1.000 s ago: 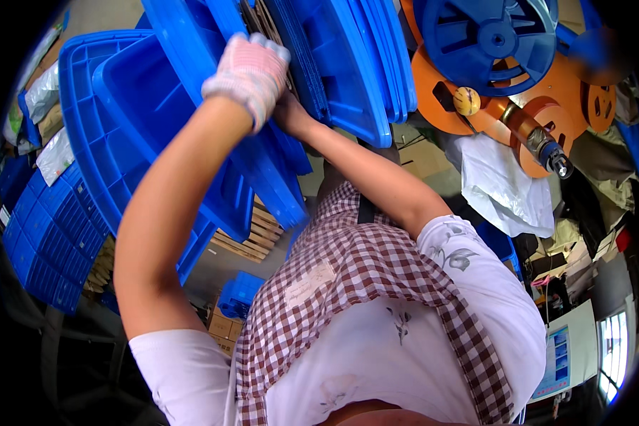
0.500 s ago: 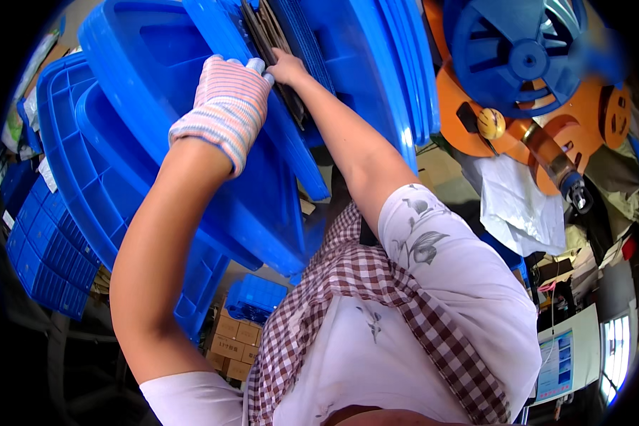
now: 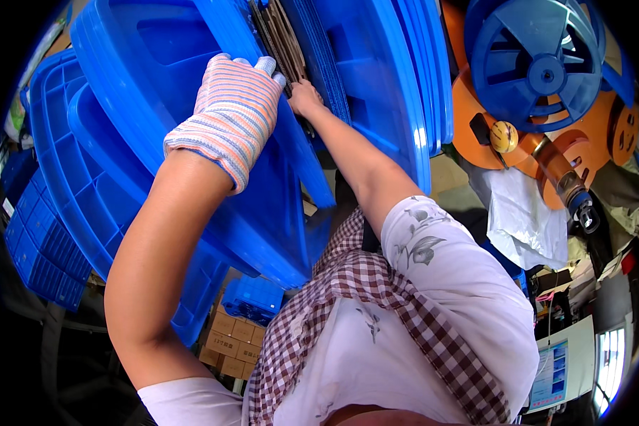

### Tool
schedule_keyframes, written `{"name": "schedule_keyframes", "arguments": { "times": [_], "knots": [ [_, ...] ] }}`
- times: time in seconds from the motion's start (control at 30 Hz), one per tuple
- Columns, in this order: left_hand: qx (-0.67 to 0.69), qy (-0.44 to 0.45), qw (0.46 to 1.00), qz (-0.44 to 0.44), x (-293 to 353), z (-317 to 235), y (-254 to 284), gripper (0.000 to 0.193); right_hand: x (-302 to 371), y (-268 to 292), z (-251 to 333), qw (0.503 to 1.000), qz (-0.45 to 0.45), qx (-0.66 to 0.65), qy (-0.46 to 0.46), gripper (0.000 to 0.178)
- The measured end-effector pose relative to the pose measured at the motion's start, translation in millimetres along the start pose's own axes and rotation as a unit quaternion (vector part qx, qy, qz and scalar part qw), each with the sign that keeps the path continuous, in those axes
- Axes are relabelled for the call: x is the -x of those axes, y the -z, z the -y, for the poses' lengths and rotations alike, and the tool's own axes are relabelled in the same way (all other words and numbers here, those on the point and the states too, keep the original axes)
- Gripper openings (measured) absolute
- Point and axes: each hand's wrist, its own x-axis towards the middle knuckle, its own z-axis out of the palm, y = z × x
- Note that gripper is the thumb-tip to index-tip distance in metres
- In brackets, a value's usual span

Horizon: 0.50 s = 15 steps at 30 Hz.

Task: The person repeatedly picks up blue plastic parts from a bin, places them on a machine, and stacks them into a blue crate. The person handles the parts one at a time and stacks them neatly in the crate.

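My left hand (image 3: pixel 238 99), in a striped knitted glove, has its fingers curled over the upper edge of a blue plastic panel (image 3: pixel 302 163) that stands on its side. Just right of that panel is a bundle of brown cardboard sheets (image 3: pixel 282 39), also on edge. My bare right hand (image 3: pixel 305 97) is closed at the near part of these sheets; its fingertips are partly hidden among them. A dark blue ribbed sheet (image 3: pixel 323 57) runs along the bundle's right side. Beyond it lean more blue plastic panels (image 3: pixel 376 85).
Large blue panels (image 3: pixel 113 71) lean in layers at the left, beside blue crates (image 3: pixel 39 234). Cardboard boxes (image 3: pixel 227 341) and a blue crate (image 3: pixel 254 297) are low down behind. At the right are a blue spoked wheel (image 3: pixel 547 74), orange round parts (image 3: pixel 468 138) and a white sheet (image 3: pixel 525 220).
My right hand has come down along the cardboard sheets toward me, and more of their edges show. My left hand stays on the panel's edge. The whole view has shifted slightly.
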Motion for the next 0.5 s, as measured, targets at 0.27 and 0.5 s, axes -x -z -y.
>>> {"name": "schedule_keyframes", "arguments": {
  "times": [0.27, 0.5],
  "knots": [
    [-0.012, 0.001, 0.999, 0.031, -12, -4, -6, 0.047, -45, -56, -61, 0.998, 0.001, -0.038, 0.049, 0.064],
    [-0.007, 0.008, 1.000, -0.004, -14, -10, -5, 0.044, -59, -77, -81, 0.980, -0.109, -0.063, 0.154, 0.052]
  ]
}}
